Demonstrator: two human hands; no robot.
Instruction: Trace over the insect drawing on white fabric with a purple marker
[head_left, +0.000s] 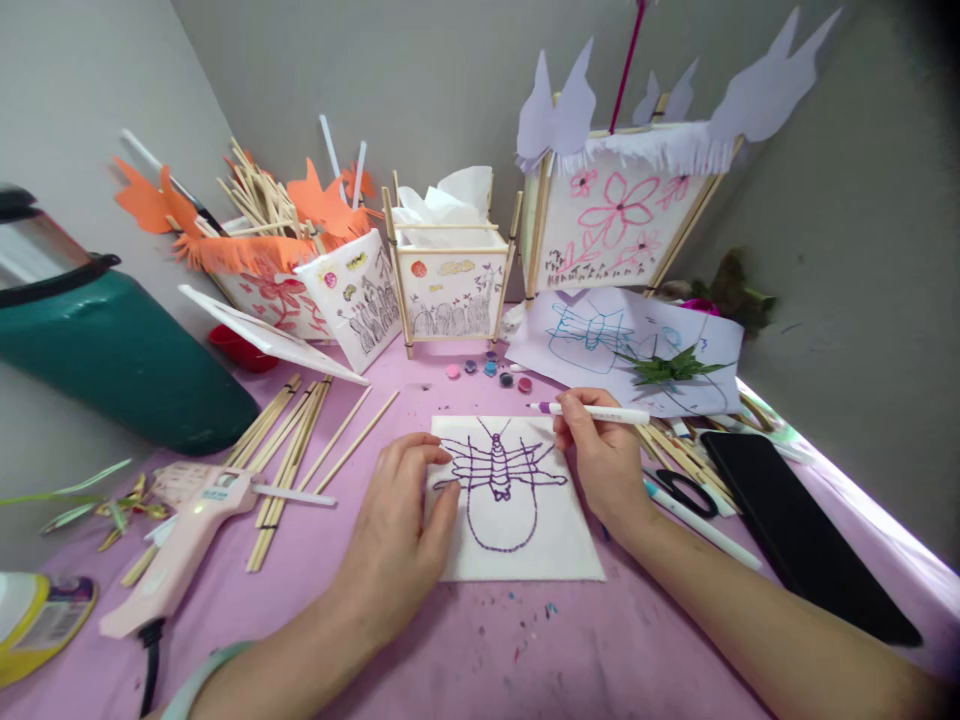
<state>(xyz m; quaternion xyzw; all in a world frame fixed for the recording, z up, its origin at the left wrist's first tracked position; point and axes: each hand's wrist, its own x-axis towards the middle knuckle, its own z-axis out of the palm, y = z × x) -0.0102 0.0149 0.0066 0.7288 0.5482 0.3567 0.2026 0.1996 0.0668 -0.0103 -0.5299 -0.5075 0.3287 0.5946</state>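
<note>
A white square panel [502, 565] lies flat before me, bearing a purple insect with long wings drawn above a rounded outline. Over its left edge rests my left hand [409, 505], open, thumb and fingers apart and lightly curved. My right hand [600, 450] is shut on a white felt-tip pen [611, 412] with a purple end. That end points left, just above the panel's top edge. Behind lies a paper sheet [675, 320] with a similar blue sketch, partly under a green leafy sprig [671, 368].
A pink glue gun [191, 535], bundled sticks [289, 460] and a green bottle [120, 340] stand or lie left. Scissors [686, 493] and a black phone [806, 535] lie right. Decorated boxes [454, 290] line the back, with small paint pots [490, 368] before them.
</note>
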